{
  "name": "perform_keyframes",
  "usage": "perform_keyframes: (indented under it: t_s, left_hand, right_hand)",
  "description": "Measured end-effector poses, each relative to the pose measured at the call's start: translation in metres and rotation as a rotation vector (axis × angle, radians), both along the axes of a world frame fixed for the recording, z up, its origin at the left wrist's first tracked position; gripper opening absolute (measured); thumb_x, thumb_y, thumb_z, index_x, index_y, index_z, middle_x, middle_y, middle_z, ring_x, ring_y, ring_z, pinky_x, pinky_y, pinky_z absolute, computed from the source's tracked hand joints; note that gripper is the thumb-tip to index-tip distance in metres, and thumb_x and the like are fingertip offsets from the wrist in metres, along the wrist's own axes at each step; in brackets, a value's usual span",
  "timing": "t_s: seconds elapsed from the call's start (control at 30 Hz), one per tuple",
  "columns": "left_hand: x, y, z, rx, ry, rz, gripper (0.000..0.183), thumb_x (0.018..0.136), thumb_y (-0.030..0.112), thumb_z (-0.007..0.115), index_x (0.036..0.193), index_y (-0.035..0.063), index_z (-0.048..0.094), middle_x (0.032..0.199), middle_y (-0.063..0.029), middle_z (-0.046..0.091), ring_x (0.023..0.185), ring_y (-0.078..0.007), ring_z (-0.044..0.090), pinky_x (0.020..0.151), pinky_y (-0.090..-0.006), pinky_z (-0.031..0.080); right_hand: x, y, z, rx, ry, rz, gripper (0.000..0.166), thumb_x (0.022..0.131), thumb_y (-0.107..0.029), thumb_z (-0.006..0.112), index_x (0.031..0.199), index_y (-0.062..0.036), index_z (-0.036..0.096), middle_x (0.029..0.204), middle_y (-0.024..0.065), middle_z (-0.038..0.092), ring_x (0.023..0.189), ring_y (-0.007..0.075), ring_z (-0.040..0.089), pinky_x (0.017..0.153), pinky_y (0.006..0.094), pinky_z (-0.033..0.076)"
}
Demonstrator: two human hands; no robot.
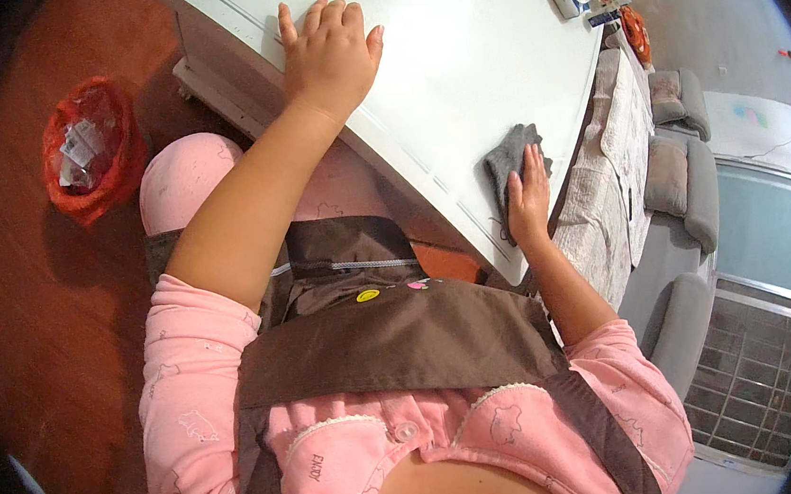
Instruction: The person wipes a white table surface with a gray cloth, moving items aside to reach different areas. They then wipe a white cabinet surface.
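Note:
My left hand (331,64) rests palm down on the white tabletop (424,101), near its edge, with the fingers spread and nothing in it. Toward the table's near corner on the right, my right hand (531,202) lies against a dark grey cloth (504,168). The cloth is crumpled on the tabletop, partly under the palm and fingers. The right fingers are extended and close together, not curled round the cloth. Part of the cloth is hidden by the hand.
A bin with a red plastic liner (134,168) holding wrappers stands on the reddish floor at left. Packets and small items, among them a white-and-blue pack (565,3), lie at the table's far end. A covered seat (597,192) and a grey sofa (696,182) are on the right.

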State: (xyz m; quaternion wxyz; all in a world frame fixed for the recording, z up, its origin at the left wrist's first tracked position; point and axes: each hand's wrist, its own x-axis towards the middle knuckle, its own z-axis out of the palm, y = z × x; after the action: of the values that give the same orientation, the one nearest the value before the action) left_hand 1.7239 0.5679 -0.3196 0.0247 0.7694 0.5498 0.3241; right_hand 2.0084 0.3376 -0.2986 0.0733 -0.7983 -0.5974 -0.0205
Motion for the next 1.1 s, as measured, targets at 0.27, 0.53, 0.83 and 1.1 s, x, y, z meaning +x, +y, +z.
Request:
perform_keyframes:
  t_s: [0.27,0.53,0.83,1.1]
  left_hand:
    - [0.002,-0.001,0.006,-0.014,-0.024,-0.012,0.042,0.095,0.039,0.05,0.12,0.0063,0.058,0.126,-0.0078,0.058,0.128,-0.0234,0.045,0.113,-0.0565,0.016]
    - [0.003,-0.004,0.008,-0.026,-0.038,-0.012,0.042,0.095,0.038,0.051,0.121,0.0066,0.057,0.127,-0.0072,0.057,0.129,-0.0234,0.044,0.113,-0.0559,0.016]
    - [-0.001,-0.008,0.013,-0.045,-0.035,-0.016,0.038,0.093,0.037,0.053,0.118,0.0079,0.058,0.125,-0.0069,0.058,0.127,-0.0239,0.046,0.112,-0.0566,0.018]
    - [0.003,-0.005,0.017,-0.104,0.041,-0.032,0.046,0.097,0.036,0.047,0.128,0.0034,0.053,0.135,-0.0123,0.052,0.133,-0.0261,0.041,0.115,-0.0554,0.008]
  right_hand:
    - [-0.025,0.032,0.019,-0.09,-0.003,0.232,0.061,0.093,-0.031,0.043,0.148,-0.0092,0.028,0.155,0.0133,0.025,0.144,0.0316,0.021,0.116,0.0484,0.014]
    - [-0.042,0.096,0.016,-0.036,0.037,0.321,0.061,0.093,-0.037,0.044,0.147,-0.0114,0.031,0.154,0.0121,0.028,0.143,0.0298,0.023,0.116,0.0474,0.014]
    - [-0.06,0.109,0.011,-0.028,0.03,0.319,0.06,0.094,-0.038,0.045,0.148,-0.0125,0.03,0.154,0.0112,0.027,0.143,0.029,0.023,0.116,0.0481,0.015]
    - [-0.039,0.03,0.034,-0.14,0.046,0.293,0.064,0.094,-0.04,0.043,0.149,-0.0135,0.026,0.157,0.0111,0.021,0.145,0.0287,0.016,0.116,0.051,0.012]
